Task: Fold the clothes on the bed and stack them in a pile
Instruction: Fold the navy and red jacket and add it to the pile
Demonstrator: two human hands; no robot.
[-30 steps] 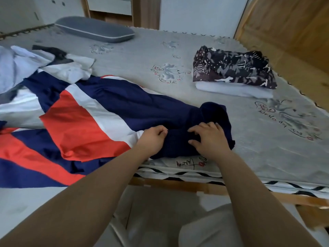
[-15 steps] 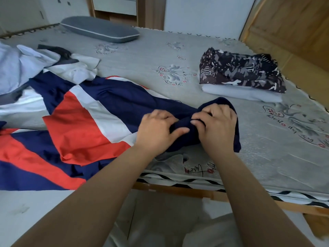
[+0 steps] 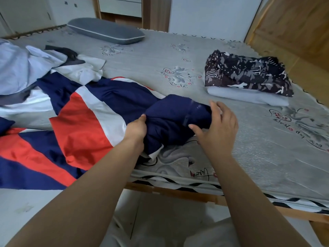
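Observation:
A small navy garment point(image 3: 174, 120) lies bunched near the bed's front edge. My left hand point(image 3: 136, 128) grips its left side. My right hand point(image 3: 216, 125) is on its right side, fingers spread over the cloth and thumb under it. A pile of folded clothes stands at the right: a dark patterned garment point(image 3: 247, 73) on top of a pale blue one point(image 3: 245, 96). Unfolded light blue and white clothes point(image 3: 26, 68) lie heaped at the far left.
A large navy, red and white sheet point(image 3: 80, 122) spreads over the left half and hangs off the front. A grey pillow point(image 3: 105, 30) lies at the back. The grey printed mattress point(image 3: 267, 148) has a wooden frame edge point(image 3: 178, 192) in front. A wooden wall stands at right.
Both hands lifted the navy garment off the bed's edge and pulled apart, spreading it wider. The right hand's fingers have opened out over the cloth.

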